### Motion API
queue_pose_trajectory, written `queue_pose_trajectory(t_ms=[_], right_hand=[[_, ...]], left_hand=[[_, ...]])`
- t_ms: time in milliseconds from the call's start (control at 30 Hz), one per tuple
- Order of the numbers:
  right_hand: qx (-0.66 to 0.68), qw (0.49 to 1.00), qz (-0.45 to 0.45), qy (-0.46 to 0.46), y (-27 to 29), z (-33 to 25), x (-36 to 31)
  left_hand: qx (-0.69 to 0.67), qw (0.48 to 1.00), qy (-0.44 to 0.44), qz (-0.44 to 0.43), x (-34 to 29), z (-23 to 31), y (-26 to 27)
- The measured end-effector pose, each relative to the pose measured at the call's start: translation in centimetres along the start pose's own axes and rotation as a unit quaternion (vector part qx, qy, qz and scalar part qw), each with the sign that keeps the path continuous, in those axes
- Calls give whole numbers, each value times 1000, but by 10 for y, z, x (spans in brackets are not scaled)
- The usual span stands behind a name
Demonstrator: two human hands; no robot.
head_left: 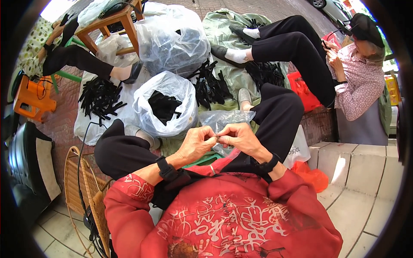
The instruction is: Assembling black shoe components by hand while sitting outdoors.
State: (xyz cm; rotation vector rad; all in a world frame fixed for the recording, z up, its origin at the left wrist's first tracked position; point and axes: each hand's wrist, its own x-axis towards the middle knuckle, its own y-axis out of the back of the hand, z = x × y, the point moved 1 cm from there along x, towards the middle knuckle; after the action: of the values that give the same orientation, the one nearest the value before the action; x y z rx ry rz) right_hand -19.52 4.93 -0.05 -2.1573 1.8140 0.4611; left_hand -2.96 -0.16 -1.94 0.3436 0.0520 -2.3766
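Note:
Both of my hands meet in front of my chest, above my lap. My left hand [196, 142] is closed, with thumb and fingertips pinched together. Facing it, my right hand [241, 138] pinches too, and its fingertips touch those of the left. Between them sits something small and dark, mostly hidden, whose kind I cannot make out. Just beyond the hands lies a clear plastic bag [227, 116] across my lap. Past it stands an open white plastic bag [142, 105] holding black strip-like pieces [163, 107].
Piles of black strips [101, 98] lie on sheets on the ground. A large filled plastic bag [172, 43] and a wooden stool [109, 26] stand farther off. One person [357, 64] sits right, another [32, 47] far left. A wicker chair [88, 193] is at my left, tiled steps [352, 172] right.

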Motion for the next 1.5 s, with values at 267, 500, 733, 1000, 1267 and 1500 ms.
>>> queue_pose_trajectory(t_ms=[267,500,733,1000,1267,1500], right_hand=[[10,999,-41,24,7,3,3],[28,999,38,4,3,-10,-4],[102,995,-10,2,5,-7,-2],[-102,994,49,-1,5,3,-1],[-23,999,34,22,6,9,-1],[-56,996,44,46,6,6,-5]], left_hand=[[-150,983,55,-85,-3,3,6],[-268,957,79,-81,7,-2,16],[-397,901,82,-154,10,-1,7],[-349,919,121,-135,6,-5,7],[-323,932,86,-142,5,-4,9],[-318,937,59,-130,5,-1,9]])
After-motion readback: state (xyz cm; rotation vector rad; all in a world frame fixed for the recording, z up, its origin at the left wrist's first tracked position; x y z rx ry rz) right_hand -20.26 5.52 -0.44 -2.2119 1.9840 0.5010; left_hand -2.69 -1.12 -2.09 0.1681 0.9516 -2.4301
